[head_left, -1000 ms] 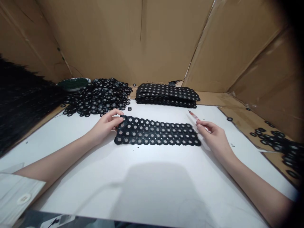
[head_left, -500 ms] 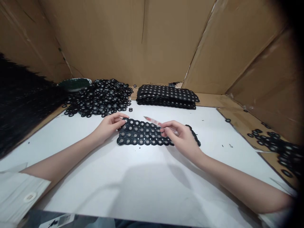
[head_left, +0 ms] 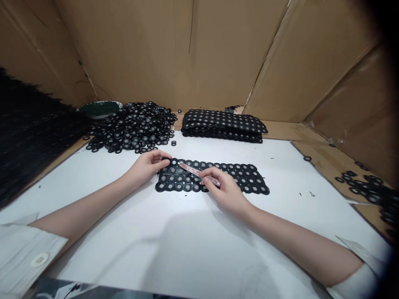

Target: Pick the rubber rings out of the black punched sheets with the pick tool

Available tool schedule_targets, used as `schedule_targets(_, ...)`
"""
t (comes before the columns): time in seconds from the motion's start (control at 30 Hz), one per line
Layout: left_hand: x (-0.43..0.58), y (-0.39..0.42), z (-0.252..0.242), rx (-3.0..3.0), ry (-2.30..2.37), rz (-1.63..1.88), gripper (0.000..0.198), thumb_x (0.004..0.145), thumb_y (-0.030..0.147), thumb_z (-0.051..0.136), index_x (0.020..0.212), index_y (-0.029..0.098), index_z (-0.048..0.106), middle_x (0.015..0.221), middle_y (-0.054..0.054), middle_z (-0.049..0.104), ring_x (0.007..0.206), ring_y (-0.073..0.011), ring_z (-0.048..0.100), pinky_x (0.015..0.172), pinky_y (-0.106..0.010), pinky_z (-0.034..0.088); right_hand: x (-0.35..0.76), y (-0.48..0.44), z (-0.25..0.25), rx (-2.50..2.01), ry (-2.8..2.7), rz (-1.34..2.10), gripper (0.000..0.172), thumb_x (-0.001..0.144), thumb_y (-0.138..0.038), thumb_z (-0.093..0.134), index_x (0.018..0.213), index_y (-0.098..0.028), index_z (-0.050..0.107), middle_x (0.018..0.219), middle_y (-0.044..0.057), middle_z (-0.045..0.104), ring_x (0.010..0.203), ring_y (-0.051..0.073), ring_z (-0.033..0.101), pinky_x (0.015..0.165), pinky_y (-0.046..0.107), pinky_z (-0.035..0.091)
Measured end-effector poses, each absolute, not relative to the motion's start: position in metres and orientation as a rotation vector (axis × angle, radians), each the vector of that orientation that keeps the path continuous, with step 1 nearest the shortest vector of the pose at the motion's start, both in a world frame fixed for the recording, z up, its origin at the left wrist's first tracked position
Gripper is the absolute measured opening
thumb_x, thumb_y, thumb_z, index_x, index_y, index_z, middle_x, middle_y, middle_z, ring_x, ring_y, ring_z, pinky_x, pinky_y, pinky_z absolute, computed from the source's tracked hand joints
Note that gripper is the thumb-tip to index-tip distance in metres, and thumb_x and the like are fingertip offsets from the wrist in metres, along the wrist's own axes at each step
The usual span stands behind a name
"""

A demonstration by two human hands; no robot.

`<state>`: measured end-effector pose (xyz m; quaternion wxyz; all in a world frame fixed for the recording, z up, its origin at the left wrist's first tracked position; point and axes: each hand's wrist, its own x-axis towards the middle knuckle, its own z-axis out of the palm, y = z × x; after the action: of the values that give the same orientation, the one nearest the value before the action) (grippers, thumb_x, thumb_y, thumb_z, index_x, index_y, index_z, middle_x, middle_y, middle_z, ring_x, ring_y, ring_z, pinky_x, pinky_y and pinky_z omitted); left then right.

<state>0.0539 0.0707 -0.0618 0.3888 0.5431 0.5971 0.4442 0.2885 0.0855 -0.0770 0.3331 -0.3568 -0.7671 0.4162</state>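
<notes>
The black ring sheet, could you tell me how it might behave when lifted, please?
The black ring sheet is probably floppy, being thin and made of many small rings. Lifted by the corner at the left hand, its far end might droop, given its length. It seems unlikely to roll, lying flat.

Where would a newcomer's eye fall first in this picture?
Probably on the black sheet of rings in the middle, with the right hand holding a pointed tool over it and the left hand at its far-left corner. Next, the heap of loose rings at the back left. Then the sheet stack at back centre, by the cardboard wall.
</notes>
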Motion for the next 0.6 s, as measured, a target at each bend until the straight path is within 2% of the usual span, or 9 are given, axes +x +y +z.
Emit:
schedule_targets(0.13,0.060,0.072,-0.061,1.374,1.606,1.114,0.026,0.060,0.032,0.067,0.082,0.017,0.060,0.079,-0.003,0.064,0.073,-0.0163,0.058,0.066,-0.028,0.044,0.286,0.085,-0.077,-0.924,-2.018,1.096,0.013,0.082,-0.022,0.041,0.092,-0.022,0.050,0.078,0.001,0.061,0.072,0.014,0.056,0.065,0.028,0.040)
schedule_targets(0.37,0.066,0.070,-0.064,1.583,1.903,0.939,0.022,0.066,0.033,0.060,0.081,0.019,0.064,0.082,-0.005,0.066,0.079,-0.0229,0.058,0.071,-0.034,0.042,0.282,0.086,-0.073,-0.981,-2.074,1.096,0.015,0.083,-0.024,0.040,0.094,-0.021,0.051,0.069,0.000,0.062,0.067,0.014,0.057,0.063,0.027,0.041)
schedule_targets(0.47,0.077,0.063,-0.063,1.657,2.036,0.961,0.016,0.070,0.028,0.054,0.080,0.020,0.063,0.084,-0.003,0.066,0.081,-0.0218,0.058,0.073,-0.033,0.041,0.279,0.086,-0.075,-1.016,-2.070,1.040,0.017,0.084,-0.024,0.039,0.092,-0.020,0.053,0.067,0.000,0.061,0.063,0.013,0.056,0.061,0.026,0.040)
schedule_targets(0.6,0.091,0.053,-0.059,1.738,2.118,1.042,0.016,0.074,0.021,0.047,0.082,0.021,0.060,0.079,0.000,0.065,0.074,-0.0180,0.057,0.069,-0.029,0.042,0.275,0.083,-0.078,-1.081,-2.010,0.979,0.021,0.084,-0.024,0.038,0.089,-0.020,0.058,0.065,0.000,0.060,0.061,0.013,0.055,0.058,0.025,0.039)
